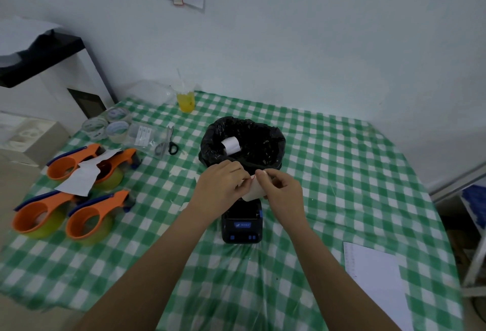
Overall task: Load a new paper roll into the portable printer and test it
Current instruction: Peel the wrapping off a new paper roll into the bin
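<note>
A small black portable printer with blue buttons stands on the green checked tablecloth at the centre. Just above its far end I hold a pale paper roll between both hands. My left hand grips the roll from the left. My right hand pinches its top edge with thumb and forefinger. The printer's far part is hidden behind the roll and my hands. A white paper roll lies inside the black-lined bin right behind my hands.
Several orange tape dispensers and a white paper scrap lie at the left. Scissors, tape rolls and a yellow drink cup sit further back. A white sheet rests at the near right table edge.
</note>
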Motion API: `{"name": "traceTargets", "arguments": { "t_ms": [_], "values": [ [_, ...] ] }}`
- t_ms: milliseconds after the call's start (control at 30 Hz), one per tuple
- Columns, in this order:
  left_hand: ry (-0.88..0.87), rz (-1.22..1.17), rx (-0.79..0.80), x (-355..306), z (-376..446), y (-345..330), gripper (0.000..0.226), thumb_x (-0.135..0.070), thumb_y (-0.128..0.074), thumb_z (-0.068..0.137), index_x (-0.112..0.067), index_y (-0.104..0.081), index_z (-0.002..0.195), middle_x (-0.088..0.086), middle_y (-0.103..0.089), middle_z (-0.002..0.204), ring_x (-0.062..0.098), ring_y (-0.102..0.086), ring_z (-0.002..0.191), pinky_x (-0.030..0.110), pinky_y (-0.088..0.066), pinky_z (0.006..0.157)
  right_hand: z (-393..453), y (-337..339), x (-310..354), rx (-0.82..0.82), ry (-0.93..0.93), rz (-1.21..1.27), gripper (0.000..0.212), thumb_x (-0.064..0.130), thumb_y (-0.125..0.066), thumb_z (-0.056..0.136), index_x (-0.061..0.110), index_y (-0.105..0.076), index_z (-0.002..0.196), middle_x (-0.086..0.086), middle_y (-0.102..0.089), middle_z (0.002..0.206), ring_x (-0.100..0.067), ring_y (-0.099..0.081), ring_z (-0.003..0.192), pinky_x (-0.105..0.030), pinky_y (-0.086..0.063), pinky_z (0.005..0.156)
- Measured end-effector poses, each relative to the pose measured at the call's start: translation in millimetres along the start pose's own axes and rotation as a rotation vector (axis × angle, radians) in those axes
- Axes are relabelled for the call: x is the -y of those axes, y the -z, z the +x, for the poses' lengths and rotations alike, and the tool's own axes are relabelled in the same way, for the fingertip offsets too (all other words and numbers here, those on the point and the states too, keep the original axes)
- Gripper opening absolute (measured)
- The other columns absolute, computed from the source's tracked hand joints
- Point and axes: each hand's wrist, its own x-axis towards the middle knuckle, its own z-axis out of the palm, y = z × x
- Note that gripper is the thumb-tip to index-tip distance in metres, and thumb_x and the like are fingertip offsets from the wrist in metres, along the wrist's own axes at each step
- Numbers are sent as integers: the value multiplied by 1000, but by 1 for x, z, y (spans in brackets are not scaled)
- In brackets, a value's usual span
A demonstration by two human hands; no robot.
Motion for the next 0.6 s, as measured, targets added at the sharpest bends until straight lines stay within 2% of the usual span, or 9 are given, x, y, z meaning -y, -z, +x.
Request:
{"name": "traceTargets", "arguments": {
  "t_ms": [167, 300, 367, 467, 533, 600],
  "values": [
    [102, -171, 11, -2, 0, 4, 34, -37, -45, 83, -16, -70, 73, -3, -68, 72, 15, -62, 68, 29, -51, 55, 3, 3, 4, 23, -24, 85, 16, 31, -65, 85, 28, -71, 71, -21, -64, 75, -18, -55, 64, -39, -51, 62],
    [-41, -22, -7, -2, 2, 4, 31, -32, -48, 85, -15, -69, 69, -3, -67, 68, 15, -62, 62, 29, -52, 49, 4, 7, 4, 48, 10, 45, 15, 32, -64, 85, 27, -72, 74, -23, -65, 80, -20, -55, 66, -47, -53, 64],
    [-50, 0, -23, -3, 3, 3, 29, -29, -50, 85, -14, -67, 68, -3, -66, 66, 15, -61, 62, 29, -52, 48, 5, 8, 3, 52, 30, 36, 14, 32, -64, 85, 25, -72, 77, -22, -66, 80, -21, -55, 67, -49, -53, 65],
    [11, -39, -29, -5, 2, 2, 24, -28, -52, 83, -15, -66, 68, -4, -65, 67, 14, -60, 64, 26, -50, 48, 5, 6, 3, 43, 48, 29, 13, 33, -64, 85, 27, -72, 77, -20, -67, 80, -27, -58, 69, -49, -53, 65],
    [97, -149, -10, -7, 2, 3, 22, -30, -51, 81, -18, -66, 71, -7, -66, 72, 11, -59, 71, 24, -49, 54, 5, 6, 4, 33, 50, 37, 13, 33, -64, 85, 31, -71, 74, -22, -67, 81, -32, -59, 71, -48, -54, 65],
    [194, -284, 23, -7, 2, 5, 17, -29, -54, 82, -19, -67, 75, -10, -65, 76, 6, -55, 76, 28, -51, 61, 4, 6, 4, 31, 31, 60, 11, 32, -64, 85, 30, -70, 76, -23, -67, 83, -27, -58, 69, -44, -54, 64]
  ]
}}
